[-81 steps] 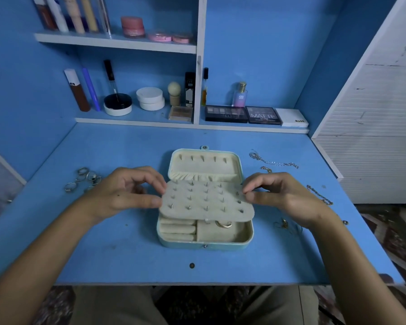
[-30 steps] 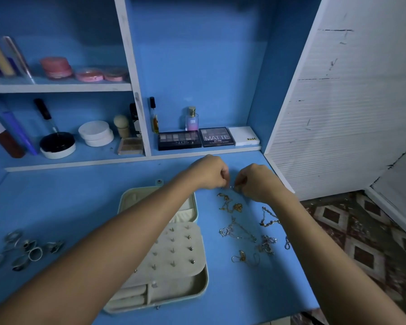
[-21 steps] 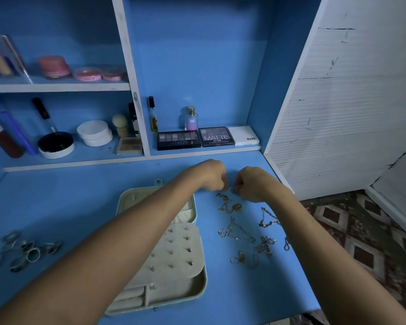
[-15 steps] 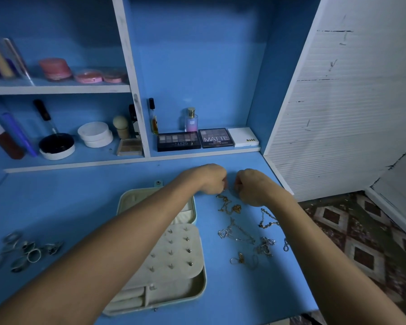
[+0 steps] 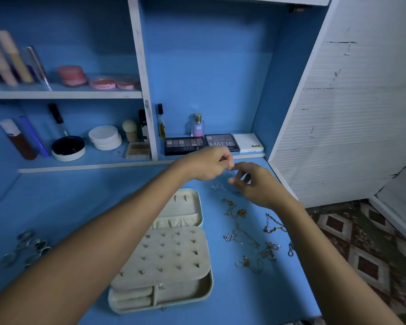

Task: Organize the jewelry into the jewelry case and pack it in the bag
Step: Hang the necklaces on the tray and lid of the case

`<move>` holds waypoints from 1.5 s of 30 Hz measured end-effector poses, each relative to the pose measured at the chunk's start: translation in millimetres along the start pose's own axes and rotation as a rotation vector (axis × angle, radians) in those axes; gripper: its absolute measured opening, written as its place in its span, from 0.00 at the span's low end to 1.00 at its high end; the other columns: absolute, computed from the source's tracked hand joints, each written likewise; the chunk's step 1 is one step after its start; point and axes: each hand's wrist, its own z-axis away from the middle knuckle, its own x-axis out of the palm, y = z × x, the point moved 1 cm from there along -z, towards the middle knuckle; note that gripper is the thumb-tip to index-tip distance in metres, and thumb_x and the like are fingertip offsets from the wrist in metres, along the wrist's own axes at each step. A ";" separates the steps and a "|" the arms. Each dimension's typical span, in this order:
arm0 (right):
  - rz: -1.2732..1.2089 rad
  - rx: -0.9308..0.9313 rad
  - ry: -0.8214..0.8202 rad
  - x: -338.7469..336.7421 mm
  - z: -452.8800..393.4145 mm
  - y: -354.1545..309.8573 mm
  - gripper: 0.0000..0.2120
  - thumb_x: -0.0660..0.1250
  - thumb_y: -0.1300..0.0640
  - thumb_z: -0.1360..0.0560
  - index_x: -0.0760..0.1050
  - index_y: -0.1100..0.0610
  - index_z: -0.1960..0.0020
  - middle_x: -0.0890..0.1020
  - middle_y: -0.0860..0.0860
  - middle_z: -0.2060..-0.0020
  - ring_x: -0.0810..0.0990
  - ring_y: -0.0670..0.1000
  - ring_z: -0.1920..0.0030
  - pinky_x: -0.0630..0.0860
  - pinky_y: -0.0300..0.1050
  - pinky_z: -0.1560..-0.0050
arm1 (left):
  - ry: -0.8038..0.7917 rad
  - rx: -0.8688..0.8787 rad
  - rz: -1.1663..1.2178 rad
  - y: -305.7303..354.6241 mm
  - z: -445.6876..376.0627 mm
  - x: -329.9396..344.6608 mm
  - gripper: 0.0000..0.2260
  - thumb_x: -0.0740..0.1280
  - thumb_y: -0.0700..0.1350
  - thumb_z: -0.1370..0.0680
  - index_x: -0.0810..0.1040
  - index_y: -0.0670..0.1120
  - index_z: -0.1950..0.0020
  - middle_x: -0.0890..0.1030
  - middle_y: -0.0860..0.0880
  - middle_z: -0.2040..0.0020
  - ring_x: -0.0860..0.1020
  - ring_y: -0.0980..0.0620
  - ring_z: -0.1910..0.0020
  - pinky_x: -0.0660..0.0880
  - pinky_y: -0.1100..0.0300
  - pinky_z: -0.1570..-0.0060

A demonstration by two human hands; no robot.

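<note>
Jewelry case [image 5: 174,289], open, 6 o'clock near edge of blue desk [image 5: 85,198]; earring stud panel [image 5: 167,256] lies over it. Rings [image 5: 24,247] at 9. Loose necklace chains [image 5: 246,238] at 3, beside case.
L hand [image 5: 204,166], fingers curled, pinching sth too fine to tell; R hand [image 5: 256,184] fingers spread, loose, close by.
Far shelf, 12: palettes marked "NUDES" [image 5: 184,145], "MATTE" [image 5: 222,142], white box "NUDE" [image 5: 249,143]; perfume bottle [image 5: 198,125].

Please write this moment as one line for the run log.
left hand: pinches thin chain | right hand: fingers loosely spread beside it | open beige jewelry case: earring panel down | tangled chains: on blue desk
</note>
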 end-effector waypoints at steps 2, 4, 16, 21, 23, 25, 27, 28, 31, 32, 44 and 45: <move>0.013 -0.022 0.030 3.8 -0.2 -4.9 0.05 0.68 0.52 0.21 0.80 0.49 0.46 0.77 0.45 0.54 0.76 0.45 0.55 0.69 0.37 0.56 | -0.004 0.014 0.028 0.2 4.2 -5.3 0.05 0.61 0.49 0.18 0.74 0.54 0.53 0.81 0.49 0.49 0.76 0.50 0.54 0.75 0.49 0.48; 0.018 -0.025 0.055 5.4 0.2 -9.2 0.04 0.67 0.53 0.20 0.81 0.50 0.51 0.78 0.46 0.53 0.76 0.44 0.55 0.69 0.35 0.58 | -0.002 0.023 0.070 -1.3 10.4 -12.2 0.05 0.62 0.49 0.18 0.74 0.54 0.53 0.81 0.48 0.48 0.77 0.48 0.52 0.75 0.46 0.44; -0.411 0.021 0.059 -13.3 8.9 -48.9 0.08 0.67 0.51 0.20 0.82 0.53 0.53 0.86 0.46 0.62 0.84 0.52 0.53 0.80 0.55 0.46 | 0.099 -0.054 0.368 -25.3 72.9 -59.3 0.11 0.60 0.39 0.18 0.79 0.50 0.41 0.84 0.51 0.56 0.81 0.49 0.44 0.75 0.55 0.35; -0.599 -0.051 0.024 -24.2 11.4 -88.6 0.09 0.66 0.57 0.19 0.79 0.57 0.57 0.79 0.54 0.69 0.81 0.51 0.62 0.84 0.48 0.50 | 0.098 -0.076 0.483 -29.8 98.9 -68.4 0.15 0.56 0.34 0.20 0.82 0.44 0.49 0.78 0.44 0.59 0.81 0.54 0.60 0.77 0.57 0.45; -0.619 -0.070 -0.007 -25.2 10.7 -101.8 0.09 0.66 0.58 0.19 0.79 0.59 0.56 0.73 0.53 0.72 0.77 0.50 0.65 0.84 0.46 0.54 | 0.083 -0.077 0.513 -31.6 107.8 -69.7 0.11 0.59 0.36 0.22 0.82 0.42 0.52 0.77 0.47 0.62 0.80 0.52 0.61 0.76 0.57 0.47; -0.616 -0.086 -0.041 -23.5 10.1 -114.5 0.08 0.66 0.58 0.19 0.80 0.59 0.55 0.70 0.52 0.72 0.72 0.49 0.69 0.83 0.44 0.58 | 0.068 -0.072 0.540 -33.6 117.6 -70.8 0.09 0.62 0.41 0.26 0.81 0.43 0.54 0.76 0.47 0.64 0.81 0.50 0.60 0.76 0.54 0.45; -0.591 -0.110 -0.066 -21.6 10.8 -125.4 0.08 0.67 0.57 0.20 0.81 0.57 0.56 0.69 0.51 0.73 0.71 0.48 0.71 0.81 0.42 0.61 | 0.046 -0.051 0.564 -34.4 126.2 -70.3 0.06 0.64 0.45 0.26 0.80 0.44 0.55 0.75 0.45 0.62 0.82 0.49 0.58 0.76 0.52 0.42; -0.568 -0.127 -0.075 -19.4 10.0 -129.7 0.08 0.67 0.56 0.20 0.81 0.56 0.57 0.68 0.50 0.74 0.70 0.48 0.72 0.80 0.41 0.63 | 0.043 -0.037 0.565 -35.0 130.8 -70.3 0.06 0.66 0.46 0.25 0.79 0.45 0.56 0.76 0.44 0.61 0.82 0.49 0.57 0.76 0.51 0.42; -0.480 -0.160 -0.097 -12.8 6.7 -137.2 0.09 0.68 0.52 0.20 0.80 0.53 0.58 0.67 0.51 0.72 0.67 0.49 0.71 0.72 0.39 0.69 | 0.093 -0.016 0.531 -35.6 141.5 -69.3 0.07 0.67 0.43 0.20 0.77 0.43 0.56 0.80 0.47 0.60 0.82 0.49 0.57 0.77 0.54 0.44; -0.467 -0.165 -0.107 -9.9 4.9 -138.5 0.09 0.68 0.51 0.20 0.80 0.54 0.57 0.67 0.49 0.73 0.66 0.48 0.71 0.69 0.39 0.70 | 0.122 -0.018 0.522 -36.5 144.8 -69.3 0.07 0.66 0.42 0.19 0.77 0.42 0.56 0.80 0.48 0.60 0.83 0.50 0.58 0.78 0.56 0.46; -0.061 -0.147 -0.205 45.6 -11.0 -134.2 0.06 0.68 0.49 0.21 0.80 0.51 0.54 0.75 0.46 0.74 0.71 0.42 0.77 0.68 0.37 0.71 | 0.404 -0.210 0.291 -83.1 169.8 -44.8 0.04 0.69 0.42 0.22 0.82 0.50 0.55 0.84 0.50 0.60 0.85 0.54 0.60 0.79 0.50 0.49; -0.055 -0.140 -0.209 50.8 -11.9 -134.1 0.06 0.69 0.49 0.22 0.78 0.51 0.54 0.76 0.46 0.74 0.72 0.43 0.77 0.69 0.36 0.72 | 0.428 -0.227 0.262 -86.7 170.7 -42.5 0.04 0.69 0.42 0.22 0.82 0.50 0.55 0.84 0.51 0.60 0.85 0.55 0.61 0.78 0.55 0.54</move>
